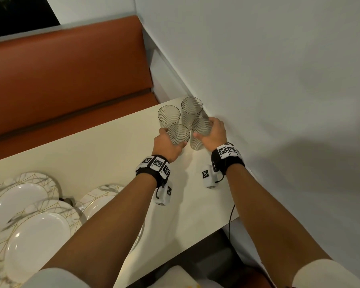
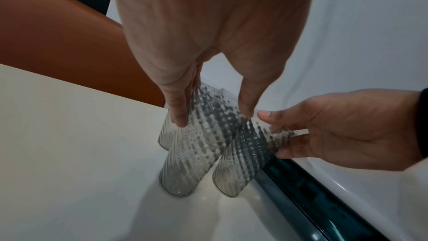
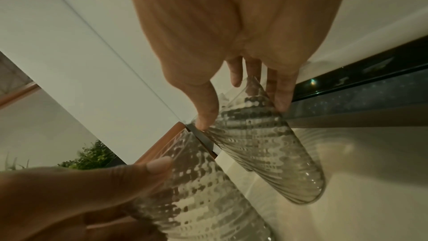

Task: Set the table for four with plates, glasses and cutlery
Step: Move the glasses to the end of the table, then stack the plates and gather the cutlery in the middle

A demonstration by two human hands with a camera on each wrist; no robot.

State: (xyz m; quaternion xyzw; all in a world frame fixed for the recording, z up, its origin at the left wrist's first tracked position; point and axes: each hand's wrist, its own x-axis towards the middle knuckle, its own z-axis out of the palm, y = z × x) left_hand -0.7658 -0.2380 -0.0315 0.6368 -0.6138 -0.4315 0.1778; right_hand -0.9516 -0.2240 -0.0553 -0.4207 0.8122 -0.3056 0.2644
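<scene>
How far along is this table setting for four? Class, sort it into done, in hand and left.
Done: nothing laid out; plates sit bunched at one end. In hand: left hand and right hand each grip a glass from the cluster. Left: placing plates and glasses; no cutlery visible.

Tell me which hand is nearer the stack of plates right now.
Left. The left hand grips a ribbed glass on the side of the table toward the plates. The right hand grips another glass by the wall, farther from them.

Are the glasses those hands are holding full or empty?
Empty. The glass in the left hand and the one in the right hand show the table clearly through their ribbed walls, with no liquid line.
</scene>
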